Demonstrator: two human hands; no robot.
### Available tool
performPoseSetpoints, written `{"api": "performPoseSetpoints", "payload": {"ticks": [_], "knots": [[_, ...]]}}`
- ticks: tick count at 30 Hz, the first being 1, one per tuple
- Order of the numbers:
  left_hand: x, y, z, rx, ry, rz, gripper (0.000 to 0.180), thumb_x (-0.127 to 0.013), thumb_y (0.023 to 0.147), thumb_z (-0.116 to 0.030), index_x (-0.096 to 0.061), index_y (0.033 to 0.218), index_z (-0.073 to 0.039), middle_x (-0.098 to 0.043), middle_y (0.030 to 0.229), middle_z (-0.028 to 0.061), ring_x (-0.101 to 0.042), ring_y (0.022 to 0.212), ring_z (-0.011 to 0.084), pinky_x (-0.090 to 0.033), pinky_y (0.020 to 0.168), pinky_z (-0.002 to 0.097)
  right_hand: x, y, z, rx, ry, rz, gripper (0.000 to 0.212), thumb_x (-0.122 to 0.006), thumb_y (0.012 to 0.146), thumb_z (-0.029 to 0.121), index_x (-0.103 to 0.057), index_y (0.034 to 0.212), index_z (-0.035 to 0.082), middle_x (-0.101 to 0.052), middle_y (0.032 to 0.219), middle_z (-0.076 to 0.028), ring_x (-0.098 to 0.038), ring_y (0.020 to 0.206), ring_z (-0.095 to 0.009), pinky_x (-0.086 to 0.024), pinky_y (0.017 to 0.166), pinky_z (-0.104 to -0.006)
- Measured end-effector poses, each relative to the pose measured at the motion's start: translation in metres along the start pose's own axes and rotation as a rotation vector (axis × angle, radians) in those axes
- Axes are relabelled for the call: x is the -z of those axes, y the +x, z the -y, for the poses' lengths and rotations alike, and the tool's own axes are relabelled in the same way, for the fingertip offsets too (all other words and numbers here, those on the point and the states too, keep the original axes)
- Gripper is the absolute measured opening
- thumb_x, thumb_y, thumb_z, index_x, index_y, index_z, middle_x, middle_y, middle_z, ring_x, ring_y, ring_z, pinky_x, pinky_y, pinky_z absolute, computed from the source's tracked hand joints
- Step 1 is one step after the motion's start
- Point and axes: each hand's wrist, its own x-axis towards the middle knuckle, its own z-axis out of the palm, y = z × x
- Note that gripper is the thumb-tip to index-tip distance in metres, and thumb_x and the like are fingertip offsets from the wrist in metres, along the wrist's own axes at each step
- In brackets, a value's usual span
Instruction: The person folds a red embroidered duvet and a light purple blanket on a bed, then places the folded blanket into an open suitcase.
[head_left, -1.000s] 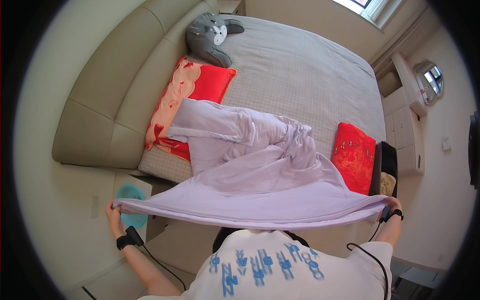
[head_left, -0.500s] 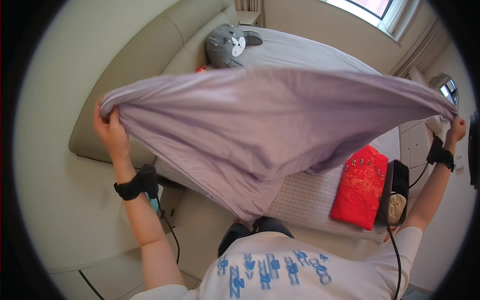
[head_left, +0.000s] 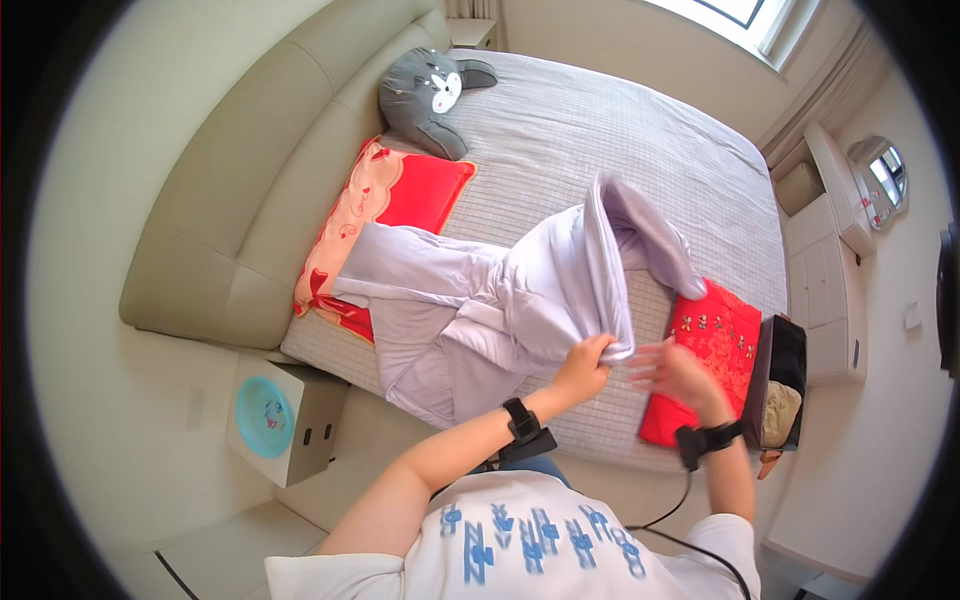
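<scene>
A soft lavender cloth point(head_left: 540, 290), smooth and slightly shiny, lies bunched across the near half of the bed; its exact kind I cannot make out. Its left part spreads over a red-and-pink pillow point(head_left: 420, 190) and hangs toward the bed's near edge, while its right part stands up in a thick fold. My left hand point(head_left: 583, 375) is closed on the near end of that fold. Just right of it, my right hand point(head_left: 685, 378) is open, fingers apart and slightly blurred, above a folded red embroidered garment point(head_left: 715, 335).
On the bed point(head_left: 620, 130) by the padded headboard point(head_left: 240, 180) rests a grey animal-faced cushion point(head_left: 420, 95). A nightstand point(head_left: 305, 400) holds a round blue dish point(head_left: 264, 417). A dark open box point(head_left: 785, 375) with cloth inside stands beside the red garment. Cables hang from my wrist straps.
The cloth was stretched wide in the air between both raised hands. It has come down onto the bed, my hands have moved together, and my right hand has let go.
</scene>
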Motion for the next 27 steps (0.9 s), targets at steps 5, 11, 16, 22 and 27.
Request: {"api": "performPoseSetpoints", "payload": {"ticks": [5, 11, 16, 22, 27], "knots": [[-0.036, -0.035, 0.044, 0.155, 0.120, 0.165, 0.027, -0.054, 0.066, 0.002, -0.053, 0.093, 0.000, -0.058, 0.082, 0.0210, -0.056, 0.079, 0.0378, -0.044, 0.065, 0.0391, 0.010, 0.048, -0.094, -0.029, 0.219, -0.043, 0.034, -0.048, 0.088, 0.032, -0.048, 0.101, 0.001, -0.057, 0.093, -0.014, -0.059, 0.087, -0.026, -0.049, 0.075, -0.0418], [-0.048, -0.053, 0.060, 0.273, -0.033, 0.466, 0.033, -0.059, 0.063, 0.000, -0.056, 0.096, 0.000, -0.059, 0.088, 0.0212, -0.057, 0.085, 0.0357, -0.045, 0.072, 0.0388, 0.034, 0.065, -0.165, -0.322, 0.508, -0.247, 0.018, -0.045, 0.081, 0.006, -0.050, 0.097, -0.001, -0.057, 0.088, -0.014, -0.059, 0.082, -0.025, -0.051, 0.064, -0.0431], [-0.008, -0.044, 0.112, 0.485, -0.360, 0.334, 0.020, -0.059, 0.076, -0.007, -0.057, 0.094, 0.002, -0.062, 0.083, 0.0084, -0.059, 0.075, 0.0140, -0.047, 0.068, 0.0257, 0.097, 0.029, -0.169, -0.031, 0.241, -0.504, 0.035, -0.043, 0.071, -0.005, -0.053, 0.105, -0.005, -0.059, 0.101, -0.017, -0.060, 0.089, -0.026, -0.050, 0.079, -0.0392], [0.128, -0.038, 0.251, 0.831, -0.170, -0.217, 0.014, -0.051, 0.079, -0.005, -0.057, 0.089, 0.001, -0.061, 0.072, 0.0077, -0.058, 0.059, 0.0144, -0.047, 0.054, 0.0249, 0.280, -0.186, -0.134, 0.080, -0.188, -1.218, 0.030, -0.042, 0.058, 0.002, -0.056, 0.084, -0.002, -0.051, 0.070, -0.005, -0.050, 0.063, -0.018, -0.042, 0.058, -0.0317], [0.194, -0.049, 0.345, 1.235, -0.739, -0.584, 0.031, -0.055, 0.082, -0.016, -0.049, 0.106, 0.003, -0.056, 0.089, 0.0134, -0.057, 0.078, 0.0182, -0.047, 0.066, 0.0252, 0.335, -0.306, -0.155, 0.146, -0.163, -1.611, 0.011, -0.050, 0.064, 0.013, -0.048, 0.071, 0.005, -0.044, 0.068, -0.003, -0.043, 0.060, -0.017, -0.036, 0.053, -0.0354]]}}
